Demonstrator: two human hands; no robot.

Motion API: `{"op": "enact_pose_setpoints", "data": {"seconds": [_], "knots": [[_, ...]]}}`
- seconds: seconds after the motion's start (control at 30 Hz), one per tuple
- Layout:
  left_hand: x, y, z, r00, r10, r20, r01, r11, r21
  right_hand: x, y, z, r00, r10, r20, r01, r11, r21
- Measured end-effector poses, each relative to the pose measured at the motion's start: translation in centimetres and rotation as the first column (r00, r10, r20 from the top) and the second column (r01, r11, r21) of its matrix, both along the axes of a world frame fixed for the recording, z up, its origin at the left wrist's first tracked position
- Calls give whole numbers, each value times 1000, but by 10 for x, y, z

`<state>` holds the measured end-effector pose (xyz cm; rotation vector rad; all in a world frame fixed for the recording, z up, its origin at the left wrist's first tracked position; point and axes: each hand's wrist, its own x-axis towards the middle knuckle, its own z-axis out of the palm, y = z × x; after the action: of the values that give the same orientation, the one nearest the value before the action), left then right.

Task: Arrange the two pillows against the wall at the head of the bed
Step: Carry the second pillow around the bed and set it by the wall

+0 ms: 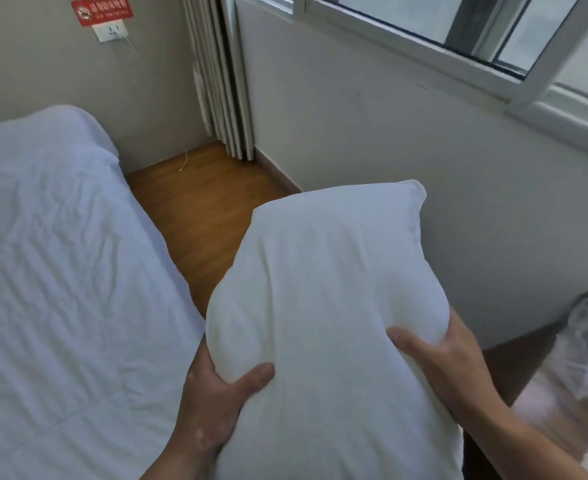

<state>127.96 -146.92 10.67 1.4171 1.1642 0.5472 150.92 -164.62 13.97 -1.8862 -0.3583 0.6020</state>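
I hold a white pillow [323,299] upright in front of me, over the strip of floor beside the bed. My left hand [216,386] grips its lower left side with the thumb pressed into the fabric. My right hand [438,355] clasps its lower right side. The bed [53,278], covered with a wrinkled white duvet, fills the left of the view and runs up to the grey wall [43,71] at the head. A second pillow is not visible as a separate thing.
A narrow wooden floor strip [202,202] lies between the bed and the white wall under the window [459,32]. Folded curtains [223,91] hang in the corner. A socket and a red sign [102,12] sit on the head wall. Crumpled white plastic [583,344] lies at right.
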Motion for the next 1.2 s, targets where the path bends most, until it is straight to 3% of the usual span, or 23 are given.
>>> {"op": "enact_pose_setpoints", "data": {"seconds": [0.37,0.87,1.2], "knots": [[69,99,-3,970,242,-12,-241,970,35,106,162,-9,968,247,-45,-245,969,41],[106,385,8,901,430,60,-433,899,62,159,501,1,897,442,-3,-441,895,71],[148,580,6,770,634,69,-637,769,42,212,768,-8,768,640,-13,-636,766,88]]}}
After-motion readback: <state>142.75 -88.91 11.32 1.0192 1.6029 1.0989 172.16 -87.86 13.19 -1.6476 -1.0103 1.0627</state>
